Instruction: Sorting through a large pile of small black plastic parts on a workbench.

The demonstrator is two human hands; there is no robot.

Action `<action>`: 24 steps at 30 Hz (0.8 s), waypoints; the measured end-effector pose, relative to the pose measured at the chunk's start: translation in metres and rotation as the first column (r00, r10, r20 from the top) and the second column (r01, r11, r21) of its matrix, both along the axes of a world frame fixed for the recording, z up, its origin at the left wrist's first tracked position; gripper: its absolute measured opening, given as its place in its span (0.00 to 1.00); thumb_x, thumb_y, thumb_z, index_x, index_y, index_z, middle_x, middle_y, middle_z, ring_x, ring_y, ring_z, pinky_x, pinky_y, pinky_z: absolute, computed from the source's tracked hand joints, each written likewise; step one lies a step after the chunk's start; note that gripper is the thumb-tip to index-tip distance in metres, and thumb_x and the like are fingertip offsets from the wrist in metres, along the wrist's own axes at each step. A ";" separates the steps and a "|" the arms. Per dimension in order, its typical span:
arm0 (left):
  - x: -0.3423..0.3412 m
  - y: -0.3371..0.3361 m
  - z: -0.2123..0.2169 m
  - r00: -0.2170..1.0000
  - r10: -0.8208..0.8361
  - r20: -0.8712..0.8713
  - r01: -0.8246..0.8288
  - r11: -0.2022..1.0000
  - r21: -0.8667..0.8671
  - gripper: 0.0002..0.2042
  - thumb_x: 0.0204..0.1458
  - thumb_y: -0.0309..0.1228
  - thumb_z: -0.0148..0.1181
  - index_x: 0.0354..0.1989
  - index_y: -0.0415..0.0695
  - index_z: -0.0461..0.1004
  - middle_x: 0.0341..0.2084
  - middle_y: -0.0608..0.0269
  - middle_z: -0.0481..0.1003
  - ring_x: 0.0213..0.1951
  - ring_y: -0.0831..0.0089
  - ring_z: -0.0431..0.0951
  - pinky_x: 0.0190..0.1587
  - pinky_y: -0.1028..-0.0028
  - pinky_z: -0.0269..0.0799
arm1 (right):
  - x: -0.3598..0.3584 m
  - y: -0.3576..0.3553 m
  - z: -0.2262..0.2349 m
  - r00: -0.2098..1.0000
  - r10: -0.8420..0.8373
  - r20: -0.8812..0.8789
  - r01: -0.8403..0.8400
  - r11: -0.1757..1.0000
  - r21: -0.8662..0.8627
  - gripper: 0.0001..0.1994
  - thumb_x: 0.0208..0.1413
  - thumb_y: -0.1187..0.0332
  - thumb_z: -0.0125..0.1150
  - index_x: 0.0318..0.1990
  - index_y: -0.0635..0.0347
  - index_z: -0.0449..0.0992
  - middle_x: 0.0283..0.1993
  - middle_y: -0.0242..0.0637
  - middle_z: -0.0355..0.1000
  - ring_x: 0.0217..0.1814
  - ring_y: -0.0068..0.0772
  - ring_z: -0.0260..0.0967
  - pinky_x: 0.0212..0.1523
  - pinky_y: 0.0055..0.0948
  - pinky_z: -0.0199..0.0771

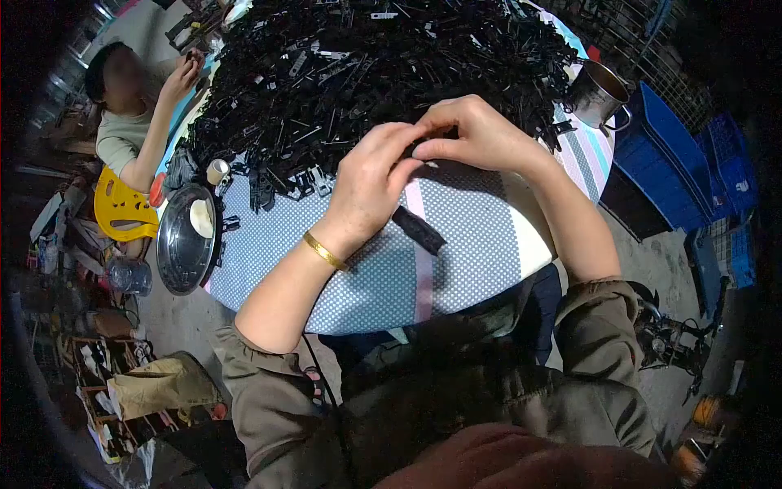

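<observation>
In the head view, we saw both hands meeting over the near edge of a large heap of black parts on a round-edged table spread with a patterned cloth. The left hand, with a gold bracelet at its wrist, had its fingers bent toward the right hand, whose thumb and forefinger curved inward to meet them. The gaps at the fingertips looked narrow, but whatever lay between them was mostly hidden and dark against the heap, so we could not tell whether either hand gripped anything. A dark elongated piece lay on the cloth, just beside the left hand and nearer the wearer than the heap.

To the left, a shiny metal bowl held a pale round thing, and a small roll sat near its rim. Beyond, a co-worker sat on a yellow chair, hands raised near the table's edge. On the right stood a metal mug, with blue crates past the table.
</observation>
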State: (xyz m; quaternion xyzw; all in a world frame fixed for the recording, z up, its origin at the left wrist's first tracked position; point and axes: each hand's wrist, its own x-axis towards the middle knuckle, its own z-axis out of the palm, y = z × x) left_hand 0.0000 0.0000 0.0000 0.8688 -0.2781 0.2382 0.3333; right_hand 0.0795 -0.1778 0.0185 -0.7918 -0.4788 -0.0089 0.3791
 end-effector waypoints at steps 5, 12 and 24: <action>-0.004 -0.005 0.003 0.928 0.051 -0.368 -0.189 0.918 -0.350 0.10 0.47 0.25 0.57 0.39 0.38 0.72 0.24 0.64 0.73 0.23 0.80 0.73 0.25 0.82 0.69 | 0.045 -0.029 0.004 0.800 -0.600 -0.014 0.571 0.754 0.325 0.15 0.47 0.56 0.58 0.33 0.59 0.78 0.30 0.39 0.75 0.31 0.28 0.73 0.32 0.26 0.70; 0.001 -0.004 -0.002 0.754 -0.277 -0.596 -0.201 0.766 -0.611 0.12 0.52 0.27 0.51 0.44 0.35 0.68 0.23 0.63 0.73 0.21 0.82 0.72 0.24 0.85 0.68 | 0.130 -0.111 -0.038 0.572 -0.741 0.351 0.798 0.602 -0.029 0.12 0.45 0.65 0.56 0.40 0.46 0.76 0.36 0.45 0.72 0.40 0.48 0.69 0.41 0.41 0.70; 0.007 0.001 -0.004 0.650 -0.448 -0.614 -0.392 0.495 -0.775 0.15 0.57 0.27 0.42 0.50 0.32 0.61 0.33 0.48 0.73 0.34 0.70 0.77 0.38 0.78 0.75 | 0.061 -0.047 -0.002 0.857 -0.514 0.024 0.499 0.842 0.207 0.08 0.43 0.70 0.63 0.25 0.67 0.72 0.29 0.33 0.71 0.29 0.19 0.66 0.30 0.19 0.65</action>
